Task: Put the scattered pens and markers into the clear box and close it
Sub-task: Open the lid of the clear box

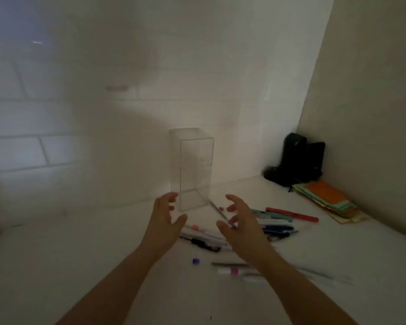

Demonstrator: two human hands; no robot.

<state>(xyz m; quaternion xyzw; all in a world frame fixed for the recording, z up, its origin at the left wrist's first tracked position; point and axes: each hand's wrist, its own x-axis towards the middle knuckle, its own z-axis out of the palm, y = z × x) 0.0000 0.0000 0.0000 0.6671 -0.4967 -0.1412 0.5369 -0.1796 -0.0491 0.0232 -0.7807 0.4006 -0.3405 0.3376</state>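
A tall clear box (192,167) stands upright on the white table near the wall, and it looks empty. My left hand (165,215) hovers just left of its base, fingers spread, holding nothing. My right hand (238,221) hovers to the right of the base, fingers also apart. Scattered pens and markers lie on the table: a red pen (292,214), teal, white and dark blue pens (278,227) to the right, a black marker (205,245) between my hands, a pink-banded marker (234,271) and a small blue cap (195,261) nearer me.
A black object (295,160) sits in the back right corner. A stack of coloured paper (326,200), orange on top, lies in front of it. White tiled walls close in the table behind and on the right.
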